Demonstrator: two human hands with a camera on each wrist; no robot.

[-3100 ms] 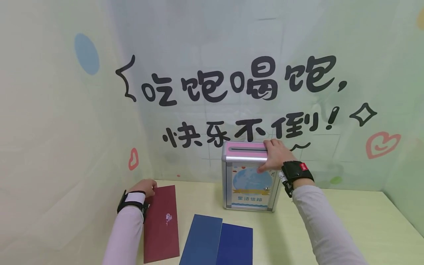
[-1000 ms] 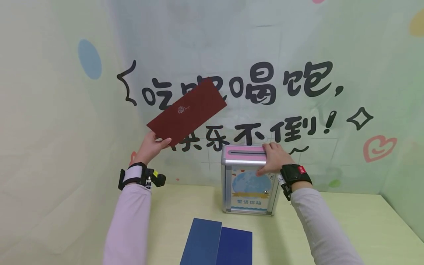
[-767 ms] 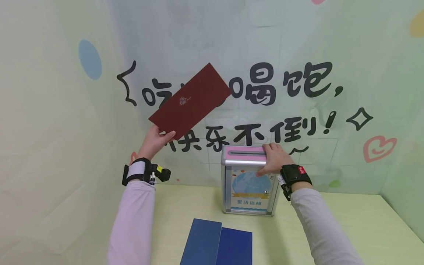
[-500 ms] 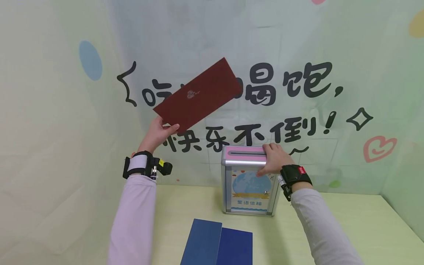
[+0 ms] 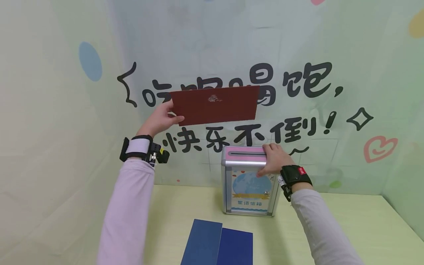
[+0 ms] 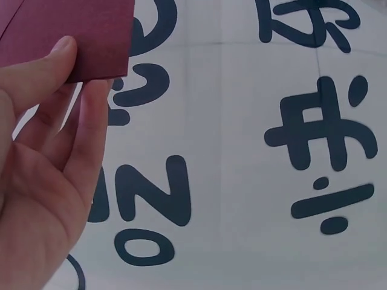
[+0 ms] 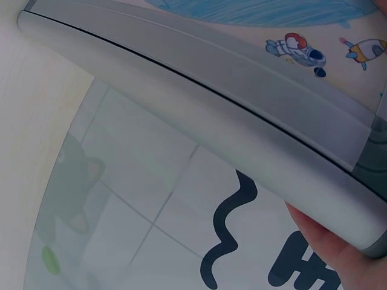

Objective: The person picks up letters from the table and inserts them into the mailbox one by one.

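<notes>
My left hand (image 5: pixel 161 117) pinches the left end of a dark red envelope (image 5: pixel 216 106), thumb on the front face and fingers behind. The envelope is held up in the air, nearly level, left of and above the mailbox. In the left wrist view its corner (image 6: pixel 100 42) shows between thumb and fingers. My right hand (image 5: pixel 277 159) grips the top right of a silver-framed mailbox (image 5: pixel 226 187), thumb on the front and fingers over the pink top with its long slot (image 5: pixel 246 153). The right wrist view shows the box's metal side edge (image 7: pixel 199 109) and part of that hand.
Two blue envelopes lie on the pale yellow table (image 5: pixel 314 221) in front of the mailbox: a lighter one (image 5: pixel 202 241) overlapping a darker one (image 5: pixel 235 246). A printed wall sheet (image 5: pixel 351 81) with large black characters stands behind, and another sheet runs along the left.
The left hand has picked the red envelope up off the table, raised it, then swung it from a steep slant to nearly level, farther right. The right hand stays on the mailbox.
</notes>
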